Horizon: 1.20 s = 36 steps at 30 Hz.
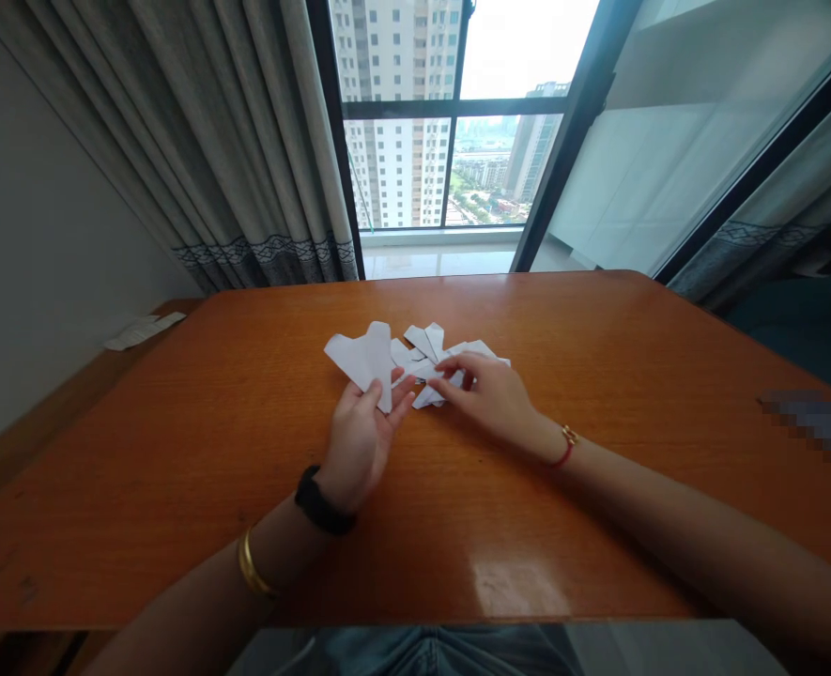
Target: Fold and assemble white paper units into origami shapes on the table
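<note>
My left hand (pixel 362 437) grips a folded piece of white paper (pixel 362 357) by its lower end, thumb in front. The wide, notched end of this paper points up and away from me. Just right of it lies a loose pile of folded white papers (pixel 425 352) on the table. My right hand (pixel 489 394) is over the pile's near right side, thumb and forefinger drawn together in a pinch. A tiny dark item (pixel 421 381) shows by those fingertips, too small to name. Whatever is between the fingertips cannot be made out.
The glossy brown wooden table (pixel 246 469) reaches out to a window. A white paper strip (pixel 146 330) lies off its far left edge. Grey curtains (pixel 267 141) hang behind on the left. A blurred patch (pixel 820 422) covers something at the right edge.
</note>
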{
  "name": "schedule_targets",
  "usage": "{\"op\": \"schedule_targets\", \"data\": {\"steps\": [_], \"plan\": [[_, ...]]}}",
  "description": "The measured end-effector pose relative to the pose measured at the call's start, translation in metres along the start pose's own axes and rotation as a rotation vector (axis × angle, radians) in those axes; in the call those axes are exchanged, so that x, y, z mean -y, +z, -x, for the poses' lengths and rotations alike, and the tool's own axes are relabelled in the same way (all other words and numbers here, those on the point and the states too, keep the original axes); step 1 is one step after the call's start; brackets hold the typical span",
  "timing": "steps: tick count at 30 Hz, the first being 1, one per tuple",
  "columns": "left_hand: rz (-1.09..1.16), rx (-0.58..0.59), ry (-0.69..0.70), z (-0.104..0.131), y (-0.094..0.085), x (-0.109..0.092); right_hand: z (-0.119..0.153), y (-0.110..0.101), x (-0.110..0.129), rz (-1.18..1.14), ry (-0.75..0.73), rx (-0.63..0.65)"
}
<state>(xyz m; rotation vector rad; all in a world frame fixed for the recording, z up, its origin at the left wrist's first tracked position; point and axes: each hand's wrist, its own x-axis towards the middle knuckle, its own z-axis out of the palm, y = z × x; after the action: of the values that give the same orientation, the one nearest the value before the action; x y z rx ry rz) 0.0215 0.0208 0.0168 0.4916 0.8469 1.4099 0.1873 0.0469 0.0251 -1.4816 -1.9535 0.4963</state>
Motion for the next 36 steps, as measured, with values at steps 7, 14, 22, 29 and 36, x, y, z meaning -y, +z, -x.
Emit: {"op": "schedule_targets", "data": {"steps": [7, 14, 22, 29, 36], "plan": [[-0.030, -0.078, -0.011, -0.011, -0.006, -0.001, -0.066, 0.019, -0.011, 0.608, 0.132, -0.021], [-0.070, -0.030, 0.008, -0.010, -0.008, 0.003, -0.077, 0.018, -0.010, 0.611, 0.082, -0.011], [-0.127, 0.218, -0.069, 0.002, -0.002, 0.005, -0.013, -0.016, 0.014, -0.811, 0.192, 0.208], [-0.214, 0.486, -0.173, 0.012, 0.002, 0.002, 0.007, 0.003, 0.015, -0.822, 0.304, 0.341], [-0.134, 0.423, -0.210, 0.006, -0.005, 0.005, 0.011, 0.005, 0.009, -0.457, 0.116, 0.213]]}}
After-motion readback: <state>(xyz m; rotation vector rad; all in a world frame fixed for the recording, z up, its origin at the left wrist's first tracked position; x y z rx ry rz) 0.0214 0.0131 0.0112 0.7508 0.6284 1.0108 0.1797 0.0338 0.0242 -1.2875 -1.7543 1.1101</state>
